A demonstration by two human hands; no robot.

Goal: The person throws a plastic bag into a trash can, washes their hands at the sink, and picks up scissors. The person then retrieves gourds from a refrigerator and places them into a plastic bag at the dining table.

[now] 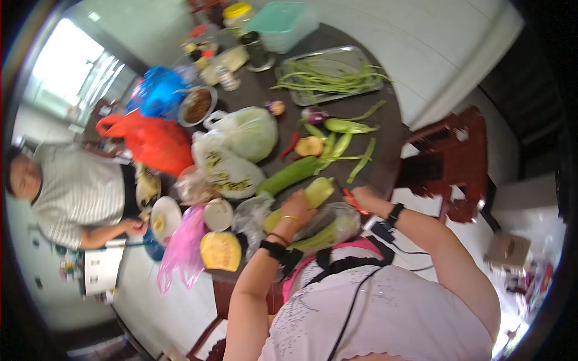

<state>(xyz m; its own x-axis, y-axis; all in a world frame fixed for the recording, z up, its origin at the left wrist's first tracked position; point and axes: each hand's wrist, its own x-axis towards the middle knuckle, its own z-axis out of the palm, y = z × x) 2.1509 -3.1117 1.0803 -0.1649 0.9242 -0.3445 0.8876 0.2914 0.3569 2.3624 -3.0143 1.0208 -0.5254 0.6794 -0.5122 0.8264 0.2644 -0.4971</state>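
My left hand [298,207] is wrapped over the middle of a pale green gourd [319,192], whose two ends show on either side of it. In my right hand [368,200] is a slim tool with an orange handle [354,202]; its working end is too blurred to make out. The tool stands just right of the gourd, apart from it. Close in front of me lies a clear plastic bag [343,224] with green vegetables in it. A long dark green gourd [292,175] rests just beyond my left hand.
On the dark round table [385,159] are a metal tray of green beans [331,75], a halved round vegetable [309,146], a red chilli [290,145], a cut pumpkin [221,251] and a red bag [153,141]. Another person [84,195] is at the left, beside a white plate [167,219].
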